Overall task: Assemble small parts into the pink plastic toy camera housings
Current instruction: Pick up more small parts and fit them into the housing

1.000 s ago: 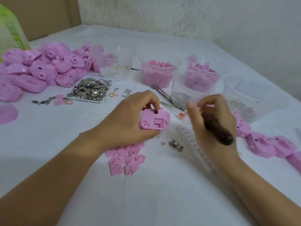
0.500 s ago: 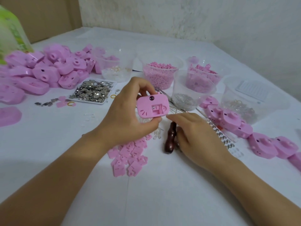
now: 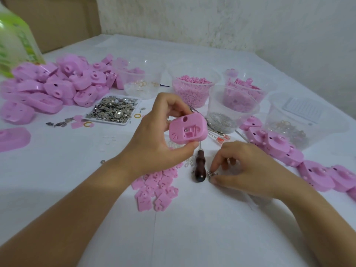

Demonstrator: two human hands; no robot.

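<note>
White counter (image 3: 57,180): left grip (image 3: 154,145) closed round pink housing (image 3: 187,130); right grip (image 3: 248,166) pinching small metal parts (image 3: 211,173). Advise lifting one part only, housing held steady.

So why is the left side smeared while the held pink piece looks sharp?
Head view: the green bottle and pink housing pile at the left edge are blurred, probably head motion plus wide-angle stretch; the held housing in the left hand sits central and crisp; lighting is soft, shadows faint.
</note>
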